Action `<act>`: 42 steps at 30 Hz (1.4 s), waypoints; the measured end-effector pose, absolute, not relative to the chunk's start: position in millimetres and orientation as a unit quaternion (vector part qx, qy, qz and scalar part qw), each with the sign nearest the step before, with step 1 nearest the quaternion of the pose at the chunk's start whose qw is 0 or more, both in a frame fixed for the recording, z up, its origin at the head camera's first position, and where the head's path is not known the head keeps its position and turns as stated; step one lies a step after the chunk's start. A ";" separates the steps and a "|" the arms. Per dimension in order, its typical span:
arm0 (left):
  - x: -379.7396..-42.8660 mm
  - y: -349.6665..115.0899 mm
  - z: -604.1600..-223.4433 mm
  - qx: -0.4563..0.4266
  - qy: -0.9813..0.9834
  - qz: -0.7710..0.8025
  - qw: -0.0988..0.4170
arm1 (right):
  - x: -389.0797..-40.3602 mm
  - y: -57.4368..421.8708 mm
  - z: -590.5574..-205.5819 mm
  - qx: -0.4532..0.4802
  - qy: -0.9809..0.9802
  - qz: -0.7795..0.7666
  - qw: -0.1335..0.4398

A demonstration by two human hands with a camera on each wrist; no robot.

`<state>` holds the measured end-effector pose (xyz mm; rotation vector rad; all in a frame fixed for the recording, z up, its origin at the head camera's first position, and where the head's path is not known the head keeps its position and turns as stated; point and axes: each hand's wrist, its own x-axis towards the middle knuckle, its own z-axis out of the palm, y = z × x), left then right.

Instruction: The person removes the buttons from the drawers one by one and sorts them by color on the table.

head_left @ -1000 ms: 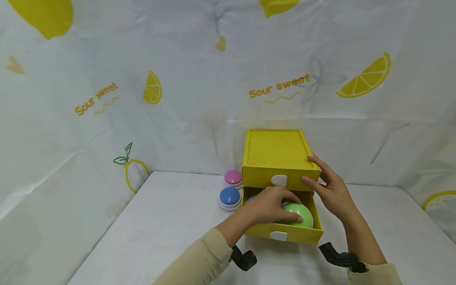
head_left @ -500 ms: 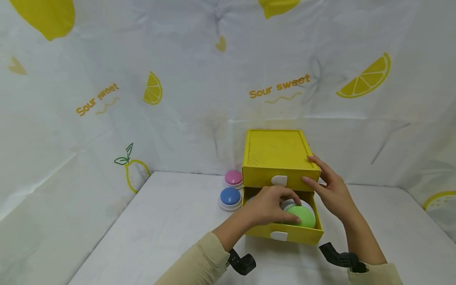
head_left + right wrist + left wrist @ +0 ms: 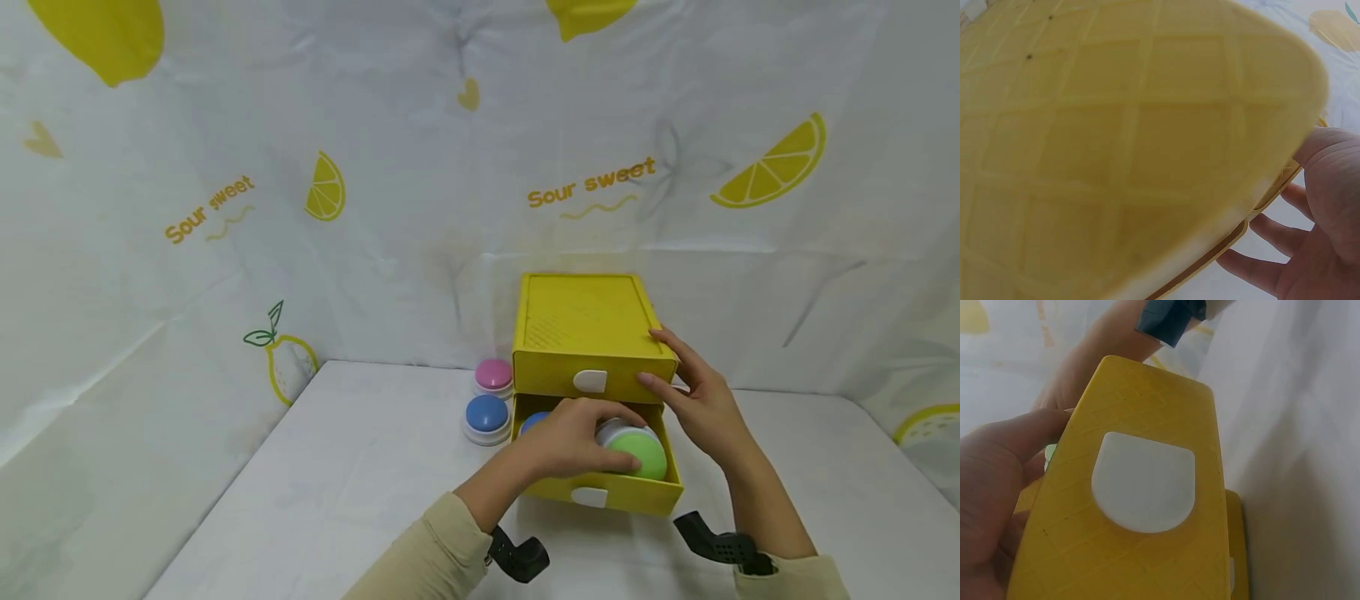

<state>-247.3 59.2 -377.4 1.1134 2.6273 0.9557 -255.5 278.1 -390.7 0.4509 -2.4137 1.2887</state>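
The left hand (image 3: 573,437), its grip clasping the tilted green-domed button (image 3: 643,456) right of its palm inside the lower drawer (image 3: 637,496), is nearer than the right hand (image 3: 701,408) holding the yellow cabinet (image 3: 585,317)

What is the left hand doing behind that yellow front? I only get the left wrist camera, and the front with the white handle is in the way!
Observer: The head view shows the left hand holding a green-topped round thing inside the open lower drawer.
Operator: Cool! And the other one?
Observer: The right hand holds the right side of the yellow box, thumb on the front of the upper drawer.
Operator: Any more round ones outside the drawer?
Observer: Yes, a pink-topped one and a blue-topped one stand on the table, left of the box.
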 end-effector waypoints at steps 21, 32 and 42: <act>-220.8 6.7 -368.8 0.310 0.741 0.594 -0.056 | -258.0 275.8 -390.4 0.143 -0.863 0.453 0.173; -205.1 -49.2 -373.7 0.225 0.709 0.660 -0.101 | -256.9 277.7 -388.9 0.143 -0.861 0.459 0.167; -226.5 -106.8 -406.3 0.073 0.745 0.659 -0.068 | -255.9 277.2 -391.2 0.143 -0.860 0.460 0.168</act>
